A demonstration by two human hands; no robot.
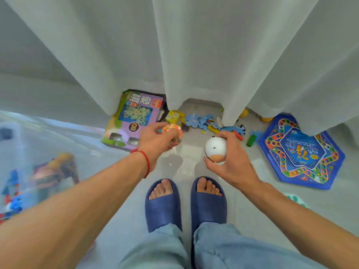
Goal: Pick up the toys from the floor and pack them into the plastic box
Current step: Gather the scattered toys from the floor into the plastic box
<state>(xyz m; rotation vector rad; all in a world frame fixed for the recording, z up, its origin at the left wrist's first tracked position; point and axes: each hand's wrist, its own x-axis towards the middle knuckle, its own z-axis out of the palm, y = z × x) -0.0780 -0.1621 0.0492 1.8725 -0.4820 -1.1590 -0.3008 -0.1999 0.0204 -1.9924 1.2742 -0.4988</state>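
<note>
pale tiled floor under white curtains [194,55], toys half gathered, both hands loaded

head view: the clear plastic box [29,152] stood at the left edge, already holding several coloured toys seen blurred through its wall. much remained on the floor by the curtain hem: a purple game box [134,117], scattered blue puzzle pieces [196,119], small yellow, red and green blocks, and a blue hexagonal game board [303,152] well apart on the right. so the job looked partly done, with the larger share still to lift. the left hand [155,142] reached forward, fingers curled round a small multicoloured ball [172,135]; the right hand [231,158] gripped a white egg-shaped toy [215,149] with an orange base, both held above the floor in front of the blue slippers [186,204], neither yet over the box.
</note>
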